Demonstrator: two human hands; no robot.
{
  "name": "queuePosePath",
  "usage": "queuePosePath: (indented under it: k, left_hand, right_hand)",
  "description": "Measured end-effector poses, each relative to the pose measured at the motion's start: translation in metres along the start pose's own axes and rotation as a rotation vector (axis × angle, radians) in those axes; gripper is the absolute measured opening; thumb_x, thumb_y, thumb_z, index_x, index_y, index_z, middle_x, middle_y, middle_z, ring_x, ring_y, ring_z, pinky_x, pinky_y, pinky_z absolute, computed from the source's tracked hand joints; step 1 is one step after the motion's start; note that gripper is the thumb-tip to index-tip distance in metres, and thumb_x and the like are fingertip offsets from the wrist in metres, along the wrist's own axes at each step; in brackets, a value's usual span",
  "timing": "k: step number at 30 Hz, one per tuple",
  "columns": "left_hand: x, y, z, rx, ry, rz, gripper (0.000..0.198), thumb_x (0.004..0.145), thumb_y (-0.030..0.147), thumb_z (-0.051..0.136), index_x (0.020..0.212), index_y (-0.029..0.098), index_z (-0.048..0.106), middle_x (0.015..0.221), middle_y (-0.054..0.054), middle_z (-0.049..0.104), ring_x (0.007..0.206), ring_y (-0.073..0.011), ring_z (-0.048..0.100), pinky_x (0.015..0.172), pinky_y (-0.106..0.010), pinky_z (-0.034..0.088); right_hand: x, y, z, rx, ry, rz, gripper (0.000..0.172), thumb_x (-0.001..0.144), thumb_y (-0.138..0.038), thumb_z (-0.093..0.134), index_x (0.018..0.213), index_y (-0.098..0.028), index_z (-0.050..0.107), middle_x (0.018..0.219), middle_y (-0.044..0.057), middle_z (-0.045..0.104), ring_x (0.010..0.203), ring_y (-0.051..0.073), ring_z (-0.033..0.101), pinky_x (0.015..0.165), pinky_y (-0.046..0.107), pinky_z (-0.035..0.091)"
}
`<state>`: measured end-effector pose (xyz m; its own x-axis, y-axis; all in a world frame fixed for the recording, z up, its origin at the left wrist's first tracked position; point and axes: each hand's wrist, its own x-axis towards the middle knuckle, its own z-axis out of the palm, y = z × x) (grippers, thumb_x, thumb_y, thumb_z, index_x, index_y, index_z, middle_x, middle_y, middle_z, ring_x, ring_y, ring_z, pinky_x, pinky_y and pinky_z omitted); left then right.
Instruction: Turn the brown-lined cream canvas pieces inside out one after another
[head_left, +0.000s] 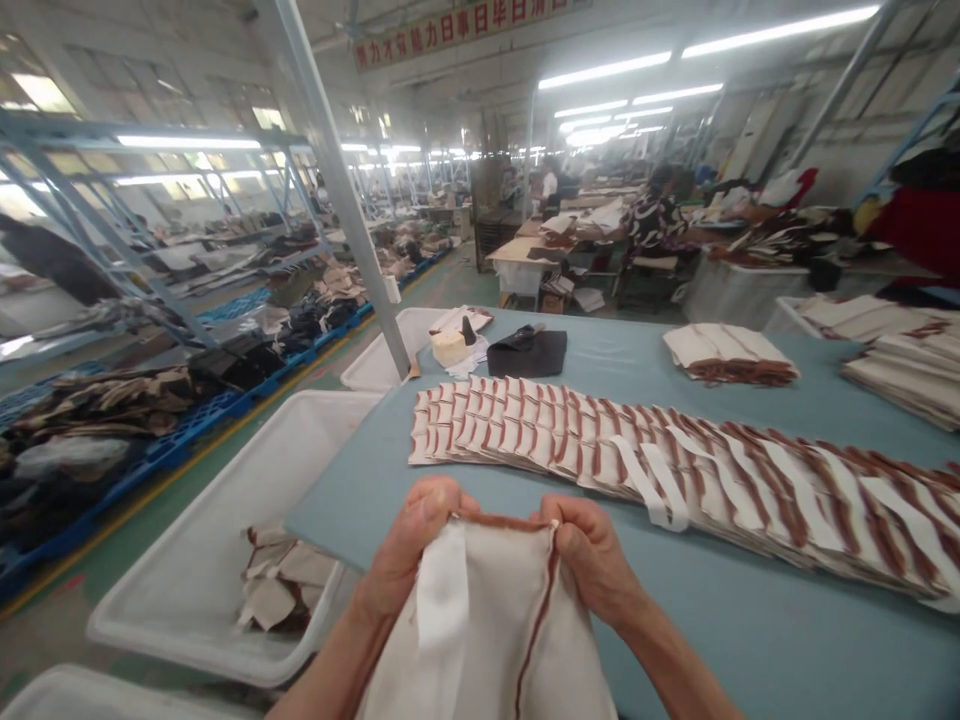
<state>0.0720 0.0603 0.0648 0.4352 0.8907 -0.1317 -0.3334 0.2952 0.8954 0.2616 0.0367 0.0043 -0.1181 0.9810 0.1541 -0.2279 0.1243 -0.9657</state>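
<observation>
Both my hands grip the top edge of a cream fabric piece (495,610) with brown edging, held up in front of me over the near side of the table. My left hand (429,530) is closed on its upper left corner, beside a white strip (442,588) hanging down the front. At the upper right corner, my right hand (592,555) pinches the cloth near a brown seam that runs downward. Beyond the hands, overlapping rows of similar cream pieces (517,425) with brown edges lie across the table, several with white strips (660,485) on top.
The blue-green table (360,480) bears a black folded cloth (527,352), a yellowish roll (448,347) and a cream stack (727,352). A white bin (187,580) with fabric pieces stands left, near a metal post (341,190). A person (652,215) sits farther back.
</observation>
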Motion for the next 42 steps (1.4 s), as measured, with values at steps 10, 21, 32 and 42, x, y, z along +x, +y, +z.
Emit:
queuePosePath:
  k: [10,21,32,42]
  left_hand:
    - [0.031,0.015,-0.022,0.367,-0.388,0.083,0.08,0.078,0.091,0.05,0.048,0.022,0.025,0.046,0.006,0.025,0.044,-0.0088,0.021,0.044,-0.027,0.019]
    - [0.028,0.052,-0.008,0.776,-0.608,0.108,0.058,0.094,0.06,0.055,0.057,0.021,0.033,0.057,0.005,0.026,0.052,-0.0099,0.023,0.047,-0.027,0.018]
    - [0.009,0.031,0.005,0.578,-0.643,0.307,0.049,0.095,0.041,0.058,0.058,0.02,0.034,0.055,0.004,0.03,0.052,-0.0125,0.029,0.053,-0.03,0.023]
    - [0.039,0.012,-0.026,0.615,-0.581,0.274,0.044,0.097,0.05,0.059,0.068,0.017,0.058,0.065,0.0,0.05,0.06,-0.0139,0.045,0.056,-0.026,0.034]
  right_hand:
    - [-0.013,-0.05,-0.016,-0.09,-0.024,-0.059,0.072,0.074,-0.08,0.073,0.056,-0.022,0.034,0.051,-0.008,0.03,0.047,0.007,0.021,0.044,0.023,0.014]
    - [-0.027,-0.078,-0.014,-0.129,-0.011,-0.031,0.076,0.067,-0.088,0.07,0.054,-0.023,0.033,0.049,-0.008,0.028,0.045,0.007,0.019,0.042,0.024,0.015]
    - [-0.03,-0.043,-0.022,0.017,0.033,-0.023,0.07,0.071,-0.083,0.073,0.059,-0.022,0.041,0.053,-0.008,0.035,0.047,0.007,0.023,0.046,0.022,0.018]
    - [-0.032,-0.048,-0.021,-0.04,0.062,-0.091,0.067,0.081,-0.082,0.064,0.062,-0.021,0.044,0.056,-0.007,0.034,0.049,0.008,0.022,0.047,0.024,0.017]
